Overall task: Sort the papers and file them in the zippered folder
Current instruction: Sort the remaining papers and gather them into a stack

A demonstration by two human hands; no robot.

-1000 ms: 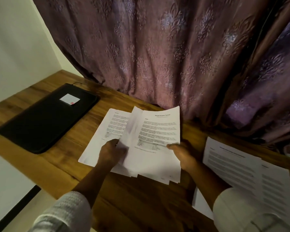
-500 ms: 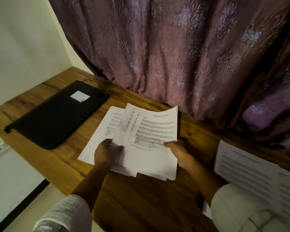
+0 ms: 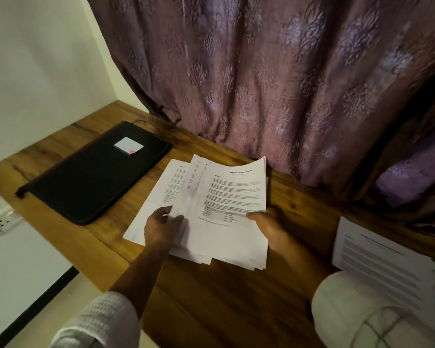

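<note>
Fingers [image 3: 176, 218] of your left hand [image 3: 161, 228] pinch sheets [image 3: 195, 187] fanned wider off the stack [image 3: 236, 237] your right hand [image 3: 268, 226] grips, so still sorting, folder [image 3: 93, 177] beside it shut.

Left hand [image 3: 162, 228] pinching, right hand [image 3: 269, 223] gripping

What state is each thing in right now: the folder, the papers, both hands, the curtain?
zippered folder, closed, flat on the table, no hand on it.
held papers, fanned out, upper sheets raised.
left hand, pinches the fan's left sheets.
right hand, grips the top sheets, thumb on the print.
side pile, flat on the table.
curtain, drawn.
</note>
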